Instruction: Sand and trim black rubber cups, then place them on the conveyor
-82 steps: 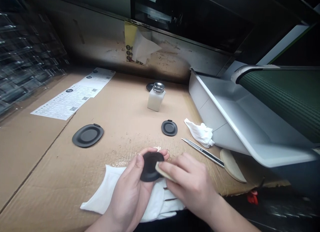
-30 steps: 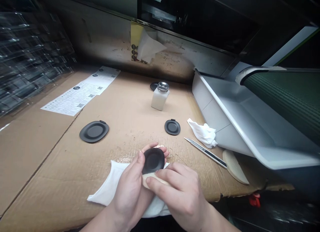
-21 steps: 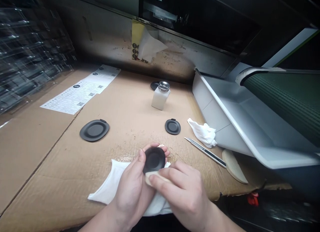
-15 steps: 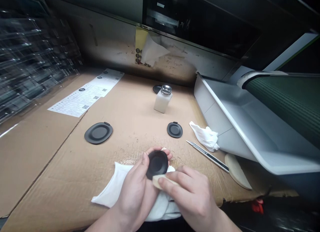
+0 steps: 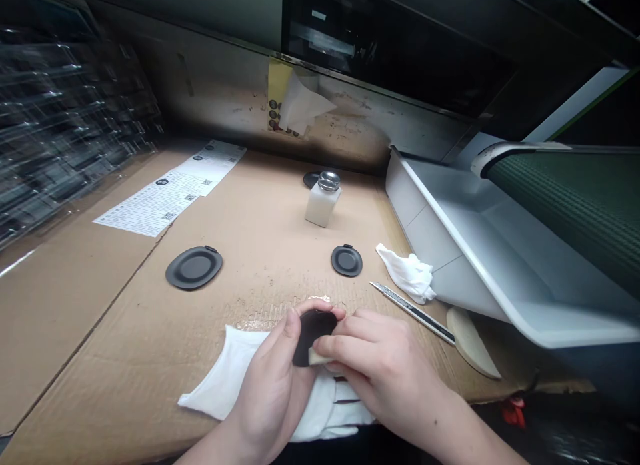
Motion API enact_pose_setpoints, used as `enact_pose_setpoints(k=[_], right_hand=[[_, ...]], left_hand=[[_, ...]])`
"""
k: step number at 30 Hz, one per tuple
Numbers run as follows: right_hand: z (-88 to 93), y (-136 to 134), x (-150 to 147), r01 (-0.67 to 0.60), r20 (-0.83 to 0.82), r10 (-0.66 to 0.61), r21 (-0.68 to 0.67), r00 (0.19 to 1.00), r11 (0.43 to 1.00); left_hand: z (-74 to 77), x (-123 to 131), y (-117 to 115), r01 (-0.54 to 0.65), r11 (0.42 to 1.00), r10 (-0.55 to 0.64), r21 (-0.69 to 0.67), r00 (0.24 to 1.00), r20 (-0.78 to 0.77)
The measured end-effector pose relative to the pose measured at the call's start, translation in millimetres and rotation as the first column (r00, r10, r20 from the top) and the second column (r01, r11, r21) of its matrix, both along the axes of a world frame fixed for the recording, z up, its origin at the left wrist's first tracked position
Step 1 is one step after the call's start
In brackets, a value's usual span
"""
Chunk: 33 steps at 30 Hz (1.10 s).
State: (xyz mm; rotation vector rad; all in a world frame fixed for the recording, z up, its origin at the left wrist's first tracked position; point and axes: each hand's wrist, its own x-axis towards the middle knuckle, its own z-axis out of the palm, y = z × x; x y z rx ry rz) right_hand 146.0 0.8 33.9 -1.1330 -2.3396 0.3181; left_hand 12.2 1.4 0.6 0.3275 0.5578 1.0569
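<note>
Near the front edge of the cardboard, my left hand (image 5: 275, 378) holds a small black rounded dish-like part (image 5: 311, 331), its hollow side facing up. My right hand (image 5: 377, 361) pinches a cream-coloured pad (image 5: 319, 358) against the part's lower right rim. Under both hands lies a white glove (image 5: 220, 378), partly hidden by them. A larger black part (image 5: 194, 267) rests to the left and a smaller one (image 5: 347, 260) lies ahead. Behind a white bottle with a metal top (image 5: 323, 201) another black part (image 5: 311, 179) is partly hidden.
To the right are a crumpled white cloth (image 5: 407, 273), a box cutter (image 5: 413, 311), a cream half-round pad (image 5: 471, 341) and a large grey-white tray (image 5: 450, 241). Printed sheets (image 5: 155, 198) lie back left, beside stacked clear plastic trays (image 5: 65, 118).
My right hand has shifted up and turned, bringing the pad closer over the black part's rim. The black part is tilted more in my left hand. The view has moved slightly.
</note>
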Motion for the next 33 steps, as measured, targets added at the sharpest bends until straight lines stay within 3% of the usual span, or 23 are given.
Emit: enact_pose_setpoints(k=[4, 6, 9, 11, 15, 21, 26, 29, 33], right_hand=[[-10.1, -1.7, -9.4, 0.08, -0.178, -0.067, 0.068, 0.982, 0.994], [-12.7, -1.8, -5.5, 0.177, -0.26, -0.149, 0.089, 0.954, 0.98], [-11.5, -3.1, 6.2, 0.45, -0.366, -0.384, 0.112, 0.848, 0.886], [-10.0, -5.8, 9.4, 0.519, -0.368, -0.439, 0.154, 0.82, 0.841], [-16.3, -10.5, -7.0, 0.329, -0.241, -0.267, 0.27, 0.933, 0.905], [-29.3, 6.3, -41.3, 0.358, -0.127, -0.335, 0.395, 0.933, 0.846], [-5.3, 23.4, -36.0, 0.431, -0.339, -0.348, 0.208, 0.874, 0.878], [2.9, 15.2, -21.0, 0.493, -0.451, -0.372, 0.187, 0.811, 0.849], [-10.1, -1.4, -14.2, 0.318, -0.276, -0.246, 0.259, 0.929, 0.912]], left_hand=[[0.5, -0.2, 2.4, -0.041, 0.999, 0.042, -0.033, 0.998, 0.039], [1.2, -0.3, 4.1, -0.067, 0.995, 0.072, -0.077, 0.995, 0.065], [2.9, -0.7, 5.2, -0.085, 0.987, 0.095, -0.135, 0.993, 0.068], [3.6, -1.1, 5.0, -0.085, 0.985, 0.095, -0.153, 0.994, 0.062], [2.3, -1.2, 4.7, -0.072, 0.982, 0.085, -0.174, 0.994, 0.068], [2.5, 0.6, 3.5, -0.091, 0.981, 0.098, -0.172, 0.995, 0.031], [6.1, 1.3, 2.2, -0.083, 0.984, 0.092, -0.154, 0.995, 0.049], [5.5, -0.3, 3.0, -0.072, 0.988, 0.083, -0.136, 0.994, 0.072], [2.1, -2.1, 4.1, -0.056, 0.984, 0.077, -0.171, 0.99, 0.121]])
